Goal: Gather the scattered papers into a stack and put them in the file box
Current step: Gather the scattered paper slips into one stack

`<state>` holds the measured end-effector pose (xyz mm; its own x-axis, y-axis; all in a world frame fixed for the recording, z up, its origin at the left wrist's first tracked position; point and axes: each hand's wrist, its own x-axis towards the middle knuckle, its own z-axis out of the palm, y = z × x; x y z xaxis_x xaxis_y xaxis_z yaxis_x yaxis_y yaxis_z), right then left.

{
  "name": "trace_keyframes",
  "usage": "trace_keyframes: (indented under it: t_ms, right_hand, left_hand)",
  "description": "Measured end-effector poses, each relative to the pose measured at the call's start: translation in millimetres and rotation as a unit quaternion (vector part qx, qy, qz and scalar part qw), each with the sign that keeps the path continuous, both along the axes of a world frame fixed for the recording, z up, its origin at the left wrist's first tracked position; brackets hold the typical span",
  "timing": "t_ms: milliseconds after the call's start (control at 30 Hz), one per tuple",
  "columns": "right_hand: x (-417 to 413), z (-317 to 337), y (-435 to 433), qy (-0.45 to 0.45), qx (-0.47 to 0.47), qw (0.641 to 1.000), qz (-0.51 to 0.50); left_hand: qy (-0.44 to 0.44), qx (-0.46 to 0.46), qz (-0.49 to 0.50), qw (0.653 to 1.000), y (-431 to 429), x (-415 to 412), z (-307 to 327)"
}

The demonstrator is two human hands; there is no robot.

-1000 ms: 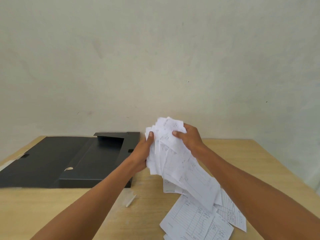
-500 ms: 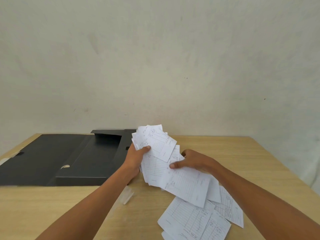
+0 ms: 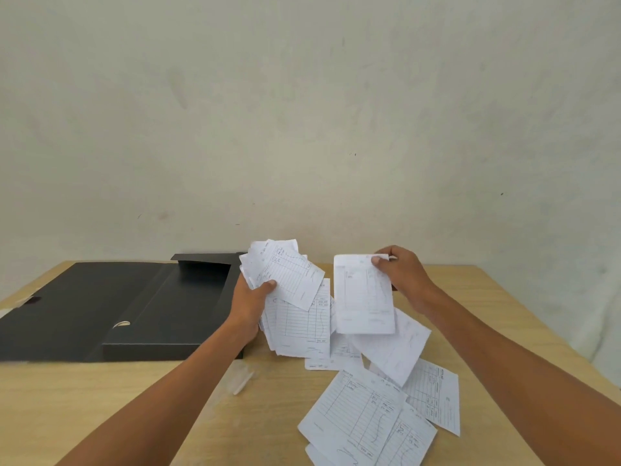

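Observation:
My left hand (image 3: pixel 250 302) grips a fanned bundle of white ruled slips (image 3: pixel 289 280) just right of the black file box (image 3: pixel 161 311), which lies open on the table's left side with its lid (image 3: pixel 67 294) flat to the left. My right hand (image 3: pixel 401 272) pinches the top corner of a single white sheet (image 3: pixel 364 297), held upright beside the bundle. Several loose papers (image 3: pixel 366 415) lie scattered on the wooden table (image 3: pixel 117 405) below both hands, some overlapping.
A small clear plastic scrap (image 3: pixel 242 381) lies on the table near my left forearm. A plain pale wall rises right behind the table. The table's right edge runs diagonally at the far right.
My right hand let go of the bundle, dipped to the papers below, and came up holding one sheet apart from it. My left hand kept the bundle and lowered it slightly.

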<state>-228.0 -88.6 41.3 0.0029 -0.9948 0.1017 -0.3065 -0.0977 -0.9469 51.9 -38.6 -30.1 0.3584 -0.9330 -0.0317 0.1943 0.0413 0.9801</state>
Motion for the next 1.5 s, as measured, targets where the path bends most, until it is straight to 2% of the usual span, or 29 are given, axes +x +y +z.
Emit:
trace_keyframes:
  t_ms: [133,333,433,533,600,733,800,900,1033,1200,1333,1500]
  right_hand:
    - [31,0,7,-0.066,-0.005,0.998,-0.002]
    - [87,-26,18,-0.018,-0.053,0.998,-0.034]
    - [93,-34,23,0.032,-0.065,0.995,-0.071]
    - [95,-37,24,0.056,-0.077,0.991,-0.092]
    - [94,-40,21,0.042,-0.072,0.992,-0.098]
    - [93,-43,26,-0.046,-0.043,0.987,-0.145]
    - [95,-47,29,-0.031,-0.033,0.987,-0.153]
    - [96,-52,36,0.038,-0.030,0.992,-0.113]
    - [85,-53,37,0.033,-0.038,0.996,-0.073]
    - [69,-58,38,0.194,-0.064,0.979,-0.020]
    - [67,-51,41,0.152,-0.082,0.985,-0.025]
    - [67,-52,40,0.082,-0.033,0.996,0.012]
  left_hand:
    - [-0.017,-0.008,-0.029,0.999,3,-9,7]
    - [-0.012,-0.036,-0.112,0.993,15,-11,20]
    - [-0.035,-0.049,-0.109,0.992,18,-18,20]
    - [-0.010,-0.050,-0.099,0.994,17,-18,17]
    - [0.019,-0.047,-0.102,0.994,19,-21,16]
    - [0.026,-0.071,-0.139,0.987,23,-34,18]
    - [0.018,-0.083,-0.156,0.984,24,-40,17]
    - [0.003,-0.075,-0.131,0.989,22,-44,9]
    - [0.024,-0.054,-0.108,0.992,20,-35,0]
    - [0.054,-0.040,-0.103,0.992,20,-24,-1]
    - [0.073,-0.039,-0.105,0.991,20,-24,-4]
    - [0.086,-0.034,-0.085,0.992,17,-26,-10]
